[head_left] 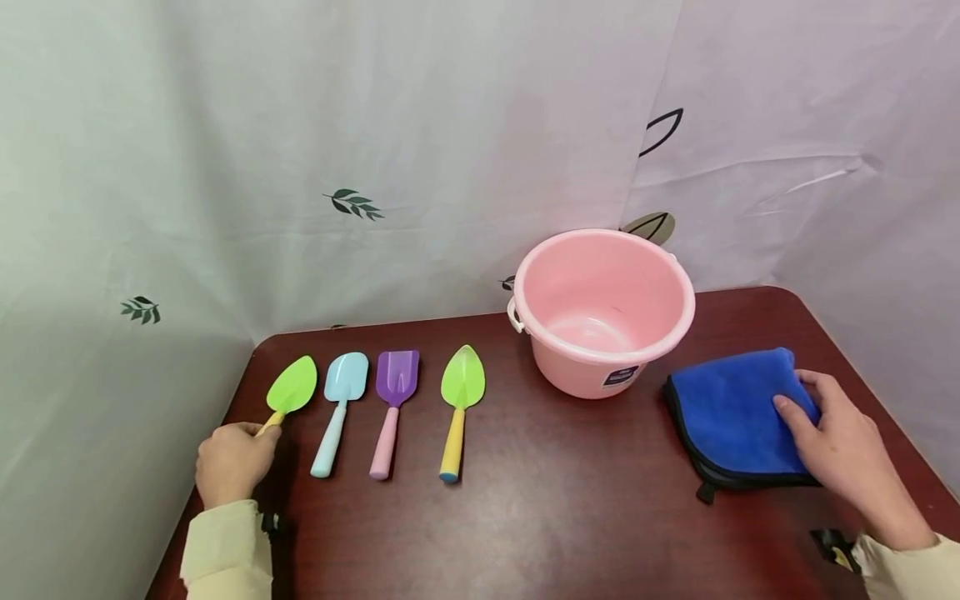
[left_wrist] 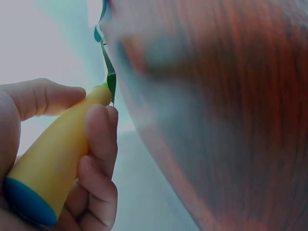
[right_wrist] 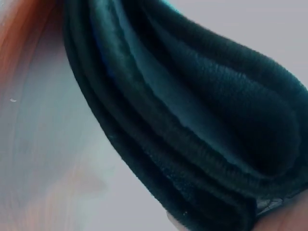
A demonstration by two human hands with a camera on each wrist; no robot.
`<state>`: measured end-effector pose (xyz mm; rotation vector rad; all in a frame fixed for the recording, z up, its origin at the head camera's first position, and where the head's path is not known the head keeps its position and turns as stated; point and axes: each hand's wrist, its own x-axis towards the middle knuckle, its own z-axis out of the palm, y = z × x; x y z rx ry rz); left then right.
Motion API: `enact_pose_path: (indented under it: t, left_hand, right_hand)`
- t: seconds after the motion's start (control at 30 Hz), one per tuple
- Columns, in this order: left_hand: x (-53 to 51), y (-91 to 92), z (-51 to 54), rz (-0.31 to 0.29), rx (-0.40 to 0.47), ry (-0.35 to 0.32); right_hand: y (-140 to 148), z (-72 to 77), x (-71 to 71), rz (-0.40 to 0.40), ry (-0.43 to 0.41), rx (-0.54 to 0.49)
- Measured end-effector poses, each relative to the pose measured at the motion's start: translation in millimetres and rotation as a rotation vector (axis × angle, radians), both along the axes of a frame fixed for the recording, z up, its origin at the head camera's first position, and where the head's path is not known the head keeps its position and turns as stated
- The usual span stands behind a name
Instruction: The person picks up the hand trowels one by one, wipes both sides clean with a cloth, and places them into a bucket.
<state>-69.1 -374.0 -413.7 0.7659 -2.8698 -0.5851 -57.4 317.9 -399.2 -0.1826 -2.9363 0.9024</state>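
At the left side of the table, my left hand (head_left: 236, 462) grips the yellow handle of a green pointed garden trowel (head_left: 294, 383). In the left wrist view, thumb and fingers wrap that yellow handle (left_wrist: 53, 154), whose end is blue. On the right, my right hand (head_left: 847, 450) pinches the right edge of a folded blue towel (head_left: 738, 412) with dark trim, thumb on top. The right wrist view shows the towel's stacked folds (right_wrist: 168, 120) from the side, with most of the hand hidden.
Right of the held trowel lie a light blue shovel (head_left: 347, 379), a purple shovel (head_left: 397, 379) with a pink handle, and a second green trowel (head_left: 462, 379). A pink bucket (head_left: 540, 333) stands at the back of the dark red table (head_left: 525, 525), against a white patterned curtain (head_left: 450, 125).
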Motion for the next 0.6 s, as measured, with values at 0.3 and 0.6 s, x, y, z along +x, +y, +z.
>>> enact_pose_path:
  t: [0.3, 0.6]
  left_hand:
    - [5.2, 17.8, 15.4, 0.007, -0.021, 0.092]
    - [6.4, 50.4, 35.1, -0.059, -0.021, 0.174]
  right_hand:
    - [-18, 9.2, 10.1, 0.012, 0.029, 0.010]
    - [-38, 14.0, 19.6, 0.024, 0.137, 0.033]
